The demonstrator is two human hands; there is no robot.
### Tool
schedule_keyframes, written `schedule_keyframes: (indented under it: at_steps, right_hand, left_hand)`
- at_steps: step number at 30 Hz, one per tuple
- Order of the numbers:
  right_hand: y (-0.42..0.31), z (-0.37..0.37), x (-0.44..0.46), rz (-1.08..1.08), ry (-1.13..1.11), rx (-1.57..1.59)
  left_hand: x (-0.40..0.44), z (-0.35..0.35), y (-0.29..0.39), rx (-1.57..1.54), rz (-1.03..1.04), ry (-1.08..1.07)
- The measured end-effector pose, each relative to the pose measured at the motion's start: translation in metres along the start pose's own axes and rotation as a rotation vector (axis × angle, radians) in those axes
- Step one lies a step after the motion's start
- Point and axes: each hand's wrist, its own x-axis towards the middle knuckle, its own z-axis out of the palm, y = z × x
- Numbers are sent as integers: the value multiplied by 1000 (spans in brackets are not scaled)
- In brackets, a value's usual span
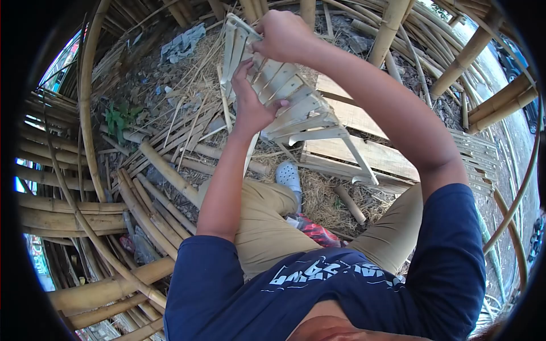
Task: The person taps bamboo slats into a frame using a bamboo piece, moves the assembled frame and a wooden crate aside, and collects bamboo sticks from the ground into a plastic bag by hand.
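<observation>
A: Where was the slatted bamboo panel [291, 91]?

B: Upper middle of the frame, tilted, its slats fanning toward the centre. The wooden boards [364, 160] showed beside and behind its lower right part.

A: And the hands?

B: The right hand [282, 37], at the top of the frame, was curled, and looked closed on the panel's upper end; its fingertips were partly hidden. The left hand [253, 111], just below, was loosely open, thumb spread away from bent fingers, over the slats. I couldn't tell whether it touched them, but it gripped nothing that I could see.

A: How would you have expected it to handle?

B: Light, by my guess, as the slats looked thin and gaps ran between them. Stiff along each slat, perhaps liable to twist across the whole. The bare bamboo looked dry, so hardly slippery, though cut edges might have splintered.

A: Best hold?

B: The long side strips, I judged; a lone slat seemed likelier to crack.
</observation>
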Motion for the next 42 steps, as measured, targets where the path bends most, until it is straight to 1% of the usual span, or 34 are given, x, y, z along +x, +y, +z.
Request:
schedule_keyframes:
  at_steps: [3, 4, 7, 8, 10, 12, 13, 15, 18, 21, 24, 27, 28, 31, 32, 35, 36, 40, 42]
  right_hand:
    - [13, -5, -9, -109, -12, 56]
    - [17, -10, -19, -220, 44, -18]
    - [17, -36, -69, -78, -178, -210]
    - [15, -44, -91, -22, -277, -207]
    - [11, -57, -136, 111, -491, -188]
    - [22, -37, -173, 118, -618, -89]
    - [35, -14, -191, 3, -562, -97]
    - [42, 18, -212, -10, -394, -6]
    - [42, 37, -214, 95, -330, -48]
    - [21, 46, -220, 62, -183, -69]
    - [-5, 56, -222, 65, -156, -83]
    - [-21, 70, -224, 52, -156, -70]
    - [-23, 72, -224, 47, -154, -55]
    - [-27, 64, -223, 31, -222, -33]
    - [-25, 65, -222, 41, -207, -43]
    - [-17, 67, -222, 42, -142, -75]
    - [-12, 65, -223, 24, -103, -88]
    - [-3, 71, -214, 17, -33, -116]
    - [-5, 75, -205, 19, -53, -79]
  left_hand:
    - [1, -6, -3, -41, -75, -1]
    - [1, -7, -4, -67, -99, 6]
    - [2, -12, -6, -78, -129, 36]
    - [3, -13, -7, -71, -130, 47]
    - [2, -13, -19, -155, -210, 95]
    - [4, -14, -29, -187, -258, 138]
    - [5, -16, -34, -175, -268, 153]
    - [4, -19, -42, -149, -281, 163]
    - [4, -29, -46, -106, -260, 157]
    - [2, -50, -66, -448, -360, 184]
    - [-5, -79, -84, -575, -523, 251]
    - [-10, -97, -111, -219, -417, 351]
    - [-13, -104, -113, -171, -436, 390]
    - [-19, -120, -125, -312, -473, 425]
    - [-24, -130, -127, -330, -418, 346]
    - [-37, -154, -132, -462, -354, 265]
    - [-41, -160, -137, -625, -314, 276]
    - [-50, -167, -158, -549, -449, 533]
    - [-55, -168, -160, -515, -496, 632]
